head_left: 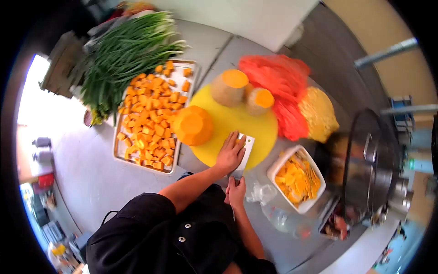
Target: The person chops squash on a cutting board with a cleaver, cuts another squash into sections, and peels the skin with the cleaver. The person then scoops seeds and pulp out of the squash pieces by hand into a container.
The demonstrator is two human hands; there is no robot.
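Observation:
A wide-bladed knife (pixel 247 150) lies over the yellow round cutting board (pixel 262 132). My right hand (pixel 236 191) is closed around its handle, near the board's front edge. Fingers extended, my left hand (pixel 230 154) rests against the blade and holds nothing. To its left, a peeled orange squash piece (pixel 194 126) sits on the board. Two unpeeled pieces with cut orange tops, a larger one (pixel 229 89) and a smaller one (pixel 260 101), stand at the back of the board.
Orange cubes cover a metal tray (pixel 119 148) on the left, with green onions (pixel 125 55) behind. Red plastic bags (pixel 283 82) lie behind the board. At right are a white tub (pixel 275 168) of orange peelings, a clear plastic bottle (pixel 283 219) and a large dark pot (pixel 372 160).

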